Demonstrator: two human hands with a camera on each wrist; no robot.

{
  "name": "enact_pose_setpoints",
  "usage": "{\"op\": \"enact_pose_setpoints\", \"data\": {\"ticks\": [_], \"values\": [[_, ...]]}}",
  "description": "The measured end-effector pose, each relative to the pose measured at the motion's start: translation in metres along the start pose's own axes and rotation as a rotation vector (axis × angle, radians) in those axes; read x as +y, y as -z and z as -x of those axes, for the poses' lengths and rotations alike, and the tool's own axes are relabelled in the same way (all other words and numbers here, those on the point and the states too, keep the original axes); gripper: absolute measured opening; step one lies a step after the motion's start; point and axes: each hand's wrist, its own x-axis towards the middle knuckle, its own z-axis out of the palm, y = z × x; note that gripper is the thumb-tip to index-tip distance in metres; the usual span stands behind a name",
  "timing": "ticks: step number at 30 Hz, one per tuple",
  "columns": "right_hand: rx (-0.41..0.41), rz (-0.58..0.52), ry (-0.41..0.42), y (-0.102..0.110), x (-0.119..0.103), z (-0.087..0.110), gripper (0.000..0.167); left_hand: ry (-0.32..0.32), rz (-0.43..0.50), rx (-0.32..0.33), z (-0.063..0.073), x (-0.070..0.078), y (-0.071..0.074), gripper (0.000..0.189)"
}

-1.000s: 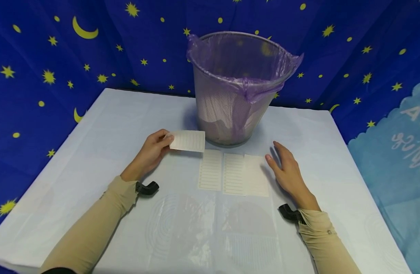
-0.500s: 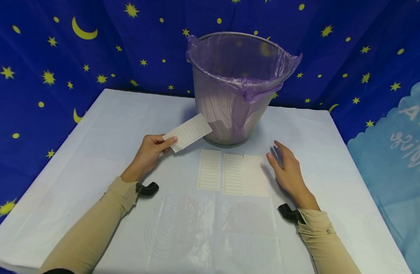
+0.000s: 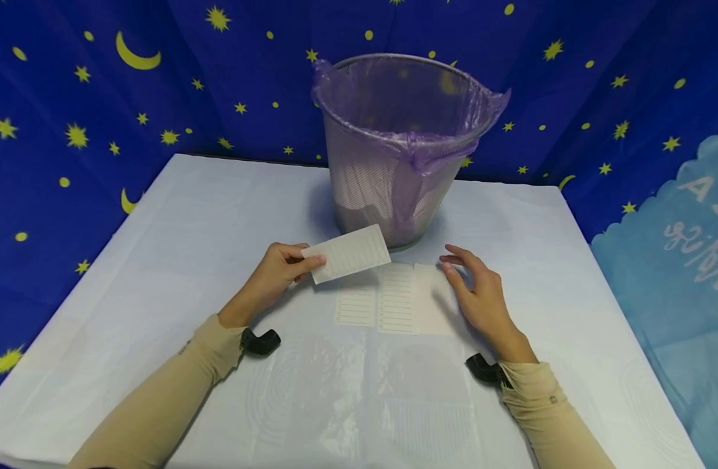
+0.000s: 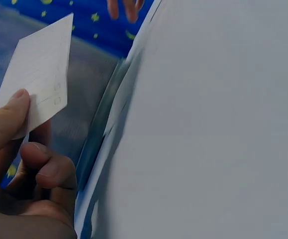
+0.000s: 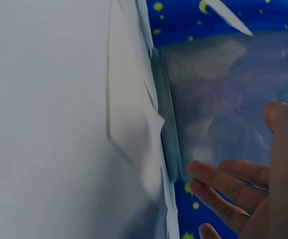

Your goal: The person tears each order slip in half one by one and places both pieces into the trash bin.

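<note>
My left hand (image 3: 271,280) pinches a lined note sheet (image 3: 349,254) by one end between thumb and fingers. Small checkboxes show on that note sheet (image 4: 44,69) in the left wrist view. It hangs over the table and partly covers a lined sheet (image 3: 355,309) lying below. Beside that lie another lined sheet (image 3: 396,303) and a sheet with a plain face (image 3: 431,303). My right hand (image 3: 478,296) hovers by the plain sheet's right edge, fingers loosely bent, holding nothing. In the right wrist view its fingers (image 5: 228,186) are spread apart.
A mesh wastebasket (image 3: 370,169) with a purple bag liner (image 3: 431,150) over its rim stands behind the sheets. A white cloth covers the table (image 3: 230,195). Blue starry curtains (image 3: 189,65) hang behind it and at the sides.
The held sheet tilted up toward the wastebasket, then came right and nearer with my left hand, over the leftmost sheet on the table. My right hand has shifted slightly left.
</note>
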Motion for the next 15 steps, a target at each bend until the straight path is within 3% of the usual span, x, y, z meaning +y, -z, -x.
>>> {"op": "enact_pose_setpoints", "data": {"ticks": [9,15], "values": [[-0.065,-0.103,0.083,-0.015,-0.026,0.009,0.033,-0.095,-0.039,-0.161,0.01,-0.006,-0.027,0.043],[-0.101,-0.185,0.115,-0.022,-0.044,0.018,0.031,-0.079,-0.072,-0.204,0.016,-0.003,-0.043,0.042]]}}
